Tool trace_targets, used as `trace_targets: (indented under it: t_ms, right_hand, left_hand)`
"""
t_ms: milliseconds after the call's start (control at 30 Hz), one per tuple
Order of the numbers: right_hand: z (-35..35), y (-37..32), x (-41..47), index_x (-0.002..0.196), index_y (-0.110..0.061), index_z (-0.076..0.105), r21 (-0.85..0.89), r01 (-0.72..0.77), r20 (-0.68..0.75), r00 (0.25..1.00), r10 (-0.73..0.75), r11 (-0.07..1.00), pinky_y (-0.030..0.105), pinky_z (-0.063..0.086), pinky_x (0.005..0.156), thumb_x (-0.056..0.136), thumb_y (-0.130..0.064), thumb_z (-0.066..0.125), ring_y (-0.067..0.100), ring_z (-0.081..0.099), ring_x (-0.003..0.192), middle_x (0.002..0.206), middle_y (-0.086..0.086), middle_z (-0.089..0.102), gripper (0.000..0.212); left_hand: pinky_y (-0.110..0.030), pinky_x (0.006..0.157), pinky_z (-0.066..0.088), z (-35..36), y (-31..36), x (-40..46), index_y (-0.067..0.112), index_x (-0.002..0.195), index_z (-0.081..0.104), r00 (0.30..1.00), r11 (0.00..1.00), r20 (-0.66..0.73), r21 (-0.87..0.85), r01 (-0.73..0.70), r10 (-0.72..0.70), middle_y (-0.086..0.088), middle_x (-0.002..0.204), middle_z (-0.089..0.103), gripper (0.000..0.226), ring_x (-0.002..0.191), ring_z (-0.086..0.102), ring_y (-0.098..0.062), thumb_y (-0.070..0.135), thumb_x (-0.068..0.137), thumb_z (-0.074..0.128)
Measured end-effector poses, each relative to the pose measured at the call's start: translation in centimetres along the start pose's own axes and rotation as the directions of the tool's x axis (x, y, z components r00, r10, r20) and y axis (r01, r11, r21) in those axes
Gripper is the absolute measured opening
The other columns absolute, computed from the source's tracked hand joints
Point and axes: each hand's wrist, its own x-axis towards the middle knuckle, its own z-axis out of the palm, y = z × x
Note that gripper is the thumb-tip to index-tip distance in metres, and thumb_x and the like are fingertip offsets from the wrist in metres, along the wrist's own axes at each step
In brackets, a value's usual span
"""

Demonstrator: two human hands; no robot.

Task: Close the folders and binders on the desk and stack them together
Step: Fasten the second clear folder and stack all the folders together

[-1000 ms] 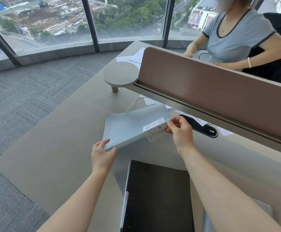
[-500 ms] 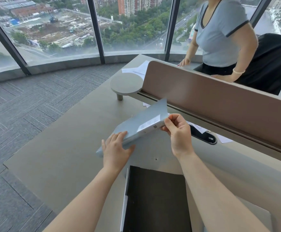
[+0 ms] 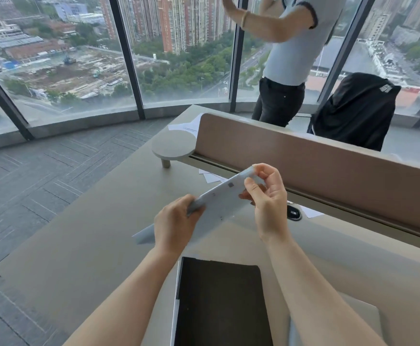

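Observation:
A pale blue folder (image 3: 220, 204) is held above the desk, tilted steeply with its spine side toward me. My left hand (image 3: 175, 227) grips its lower left part, and my right hand (image 3: 266, 196) pinches its upper right corner. A closed black binder (image 3: 220, 303) lies flat on the desk just below my arms. A grey folder (image 3: 368, 318) lies at the lower right, mostly hidden by my right arm.
A brown divider panel (image 3: 328, 168) runs along the desk's far side, with a round shelf (image 3: 174, 147) at its left end. Loose papers (image 3: 210, 176) lie under it. A black cable port (image 3: 293, 213) sits in the beige desk (image 3: 79, 245). A person (image 3: 291, 56) stands beyond.
The folder has turned from lying nearly flat to steeply tilted and risen. My left hand moved up onto its side. The person beyond the divider stood up; the view tilted upward.

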Motion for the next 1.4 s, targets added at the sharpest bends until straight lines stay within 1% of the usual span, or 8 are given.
trace_targets:
  t_ms: [200,367,467,567,867,1100,1233,1400]
  right_hand:
    - [-3.3,-0.5,-1.2,0.129,-0.029,0.051,0.002,-0.021,-0.173,0.985,0.021,1.0,0.033,0.054,0.085,0.09,-0.002,0.06,0.002,0.06,0.082,0.129,-0.001,0.054,0.049]
    - [-7.5,-0.3,-2.1,0.127,-0.035,0.046,-0.012,-0.107,-0.277,0.956,0.099,0.994,0.005,0.048,0.076,0.09,-0.01,0.062,-0.006,0.059,0.095,0.113,-0.02,0.056,0.048]
    - [-10.3,0.2,-3.0,0.135,-0.025,0.045,-0.047,-0.22,-0.318,0.928,0.194,0.974,0.029,0.049,0.094,0.087,-0.026,0.062,0.011,0.062,0.106,0.124,-0.001,0.062,0.051]
    - [-12.9,0.3,-4.2,0.128,-0.025,0.049,-0.043,-0.274,-0.371,0.897,0.239,0.961,0.026,0.046,0.076,0.095,-0.02,0.054,0.008,0.061,0.082,0.1,-0.001,0.066,0.033]
    - [-22.0,2.8,-8.7,0.085,-0.017,0.068,-0.095,-0.375,-0.453,0.841,0.295,0.922,0.032,0.042,0.07,0.091,-0.005,0.056,0.019,0.057,0.071,0.079,0.005,0.067,0.017]
    - [-26.9,6.2,-13.2,0.083,-0.015,0.065,-0.187,-0.565,-0.443,0.779,0.444,0.804,0.027,0.04,0.054,0.092,-0.011,0.059,0.013,0.058,0.057,0.071,0.001,0.069,0.012]
    - [-28.5,8.5,-15.5,0.079,-0.014,0.061,-0.28,-0.633,-0.472,0.746,0.47,0.722,0.018,0.041,0.047,0.092,-0.009,0.057,0.003,0.057,0.05,0.07,0.001,0.067,0.015]
    - [-30.3,11.8,-17.9,0.072,-0.016,0.052,-0.422,-0.693,-0.461,0.719,0.52,0.585,0.033,0.038,0.062,0.089,-0.02,0.058,0.018,0.048,0.062,0.067,-0.001,0.059,0.018]
  left_hand:
    - [-0.032,0.053,0.029,-2.0,3.8,0.4,0.026,0.061,0.04,0.998,0.995,0.057,-0.091,0.033,-0.028,0.004,0.047,0.036,0.041,0.056,0.037,-0.024,0.039,0.082,0.072]
    - [-0.039,0.054,0.043,-2.2,7.1,0.9,0.017,0.07,0.056,0.971,0.818,0.221,-0.538,0.201,-0.093,0.003,0.06,0.052,0.029,0.055,0.043,-0.017,0.041,0.074,0.073]
    - [-0.043,0.064,0.055,-2.0,9.4,0.3,0.003,0.089,0.067,0.929,0.643,0.349,-0.685,0.342,-0.121,-0.007,0.074,0.066,0.021,0.064,0.06,-0.02,0.022,0.084,0.075]
    - [-0.046,0.073,0.058,-0.5,10.6,-1.0,0.01,0.095,0.072,0.878,0.563,0.457,-0.692,0.451,-0.142,-0.01,0.085,0.074,0.01,0.071,0.066,-0.023,0.019,0.091,0.069]
    - [-0.058,0.08,0.06,6.2,11.3,-5.9,0.008,0.103,0.072,0.671,0.383,0.707,-0.57,0.727,-0.223,-0.018,0.099,0.077,0.021,0.084,0.073,-0.035,0.026,0.092,0.069]
    - [-0.058,0.085,0.058,11.7,10.0,-11.4,0.009,0.1,0.069,0.545,0.442,0.764,-0.38,0.812,-0.344,-0.015,0.1,0.076,0.025,0.091,0.073,-0.036,0.032,0.092,0.068]
    - [-0.051,0.084,0.059,13.4,9.3,-14.5,0.009,0.096,0.067,0.558,0.54,0.736,-0.312,0.782,-0.383,-0.014,0.097,0.074,0.02,0.089,0.072,-0.032,0.028,0.093,0.065]
    - [-0.053,0.079,0.059,14.9,8.7,-17.0,0.008,0.09,0.062,0.599,0.694,0.682,-0.184,0.696,-0.421,-0.016,0.093,0.071,0.017,0.084,0.07,-0.033,0.025,0.087,0.066]
